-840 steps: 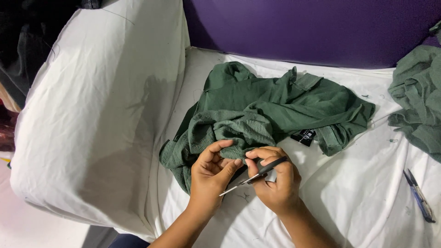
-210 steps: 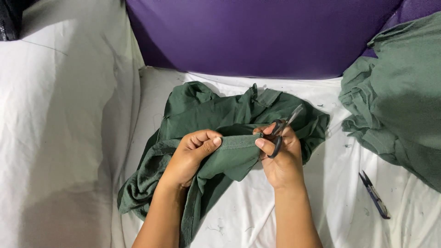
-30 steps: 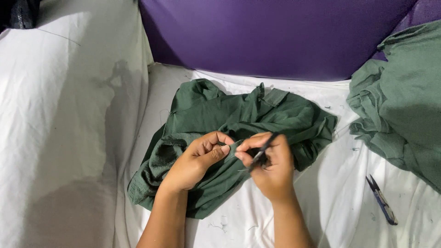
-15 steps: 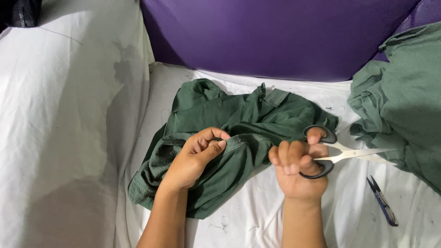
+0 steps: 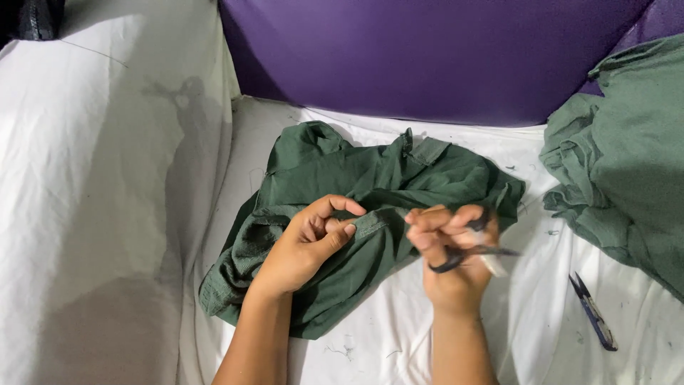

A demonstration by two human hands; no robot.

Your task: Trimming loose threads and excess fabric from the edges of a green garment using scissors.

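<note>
A crumpled dark green garment (image 5: 370, 178) lies on a white sheet (image 5: 541, 321). My left hand (image 5: 306, 246) pinches a seam edge of the garment between thumb and fingers. To its right, my right hand (image 5: 452, 257) grips a pair of black-handled scissors (image 5: 474, 249); they are blurred by motion, with the blades pointing right, away from the cloth. The two hands are a few centimetres apart above the garment's lower edge.
A pile of lighter green cloth (image 5: 627, 171) fills the right side. A small blue thread snipper (image 5: 591, 311) lies on the sheet at the lower right. A purple cushion (image 5: 427, 57) stands behind, and a large white pillow (image 5: 100, 199) is at the left.
Half a second ago my right hand held the scissors out to the right with the blades open. It has now swung back toward the seam. My left hand has kept its pinch.
</note>
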